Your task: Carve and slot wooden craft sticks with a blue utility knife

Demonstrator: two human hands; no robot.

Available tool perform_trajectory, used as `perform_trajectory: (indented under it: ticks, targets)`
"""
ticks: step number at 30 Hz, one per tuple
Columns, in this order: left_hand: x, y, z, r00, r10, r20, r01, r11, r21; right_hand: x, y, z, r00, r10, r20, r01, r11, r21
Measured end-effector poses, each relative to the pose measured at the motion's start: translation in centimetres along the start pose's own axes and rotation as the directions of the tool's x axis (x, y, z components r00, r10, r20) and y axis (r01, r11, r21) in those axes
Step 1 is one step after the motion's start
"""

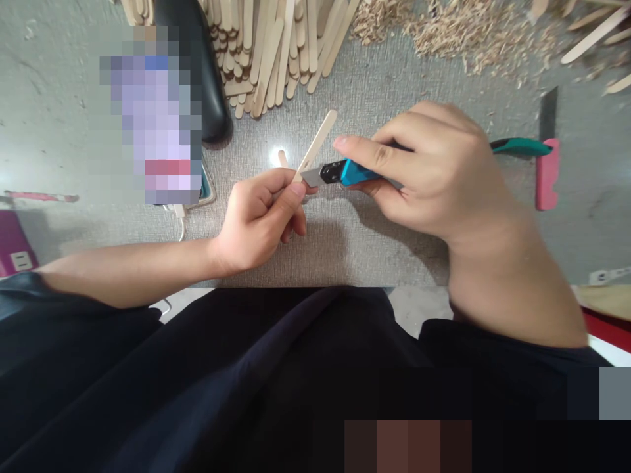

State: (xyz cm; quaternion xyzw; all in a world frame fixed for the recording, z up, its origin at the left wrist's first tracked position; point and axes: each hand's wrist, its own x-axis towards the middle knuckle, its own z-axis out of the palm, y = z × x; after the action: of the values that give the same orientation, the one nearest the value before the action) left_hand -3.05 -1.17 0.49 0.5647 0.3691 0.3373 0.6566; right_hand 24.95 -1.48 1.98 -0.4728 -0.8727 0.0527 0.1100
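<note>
Between the thumb and fingers of my left hand [263, 213] a wooden craft stick [318, 141] is pinched, its rounded free end pointing up and to the right. My right hand [419, 167] is closed round the blue-and-green handle of a utility knife [362, 172]. The knife's blade lies against the craft stick just by my left thumb and fingertips. A small dark mark shows on the stick near the blade. My left fingers hide the stick's lower end. Behind my left hand, the tip of another stick [282, 157] shows on the table.
Many craft sticks [276, 52] are piled at the back, with wood shavings [448, 33] to their right. A pink-handled knife [546, 174] lies at the right. A black rounded object [210, 79] and a blurred-out device with a white cable [181, 213] are at the left.
</note>
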Motion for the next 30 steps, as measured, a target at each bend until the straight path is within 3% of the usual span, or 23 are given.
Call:
perform_trajectory:
  ticks: [5, 10, 16, 21, 25, 30]
  targets:
    - [-0.1, 0.0, 0.0, 1.0, -0.013, -0.018, 0.013, 1.0, 0.013, 0.1, 0.3, -0.5, 0.997, 0.072, 0.015, -0.072, 0.997, -0.031]
    - [-0.2, 0.2, 0.2, 1.0, -0.019, -0.022, 0.02, 0.999, 0.025, 0.1, 0.9, -0.4, 0.997, 0.03, -0.07, -0.034, 0.998, -0.054]
    - [0.0, 0.4, 0.2, 0.999, -0.028, -0.016, 0.029, 0.999, 0.018, 0.1, 0.2, 0.1, 1.0, 0.006, 0.012, -0.007, 0.999, 0.05]
    - [-0.1, 0.2, 0.2, 1.0, -0.025, -0.016, 0.025, 1.0, 0.012, 0.3, -0.4, -0.3, 0.995, 0.084, 0.056, -0.084, 0.996, -0.019]
    - [-0.3, 0.2, 0.2, 0.999, -0.034, -0.03, 0.035, 0.999, 0.029, 0.3, 0.1, -0.6, 0.99, 0.138, -0.013, -0.139, 0.986, -0.092]
    - [-0.2, 0.2, 0.3, 0.999, -0.039, -0.035, 0.04, 0.999, 0.016, 0.3, 0.4, -0.5, 0.991, 0.111, -0.073, -0.117, 0.99, -0.085]
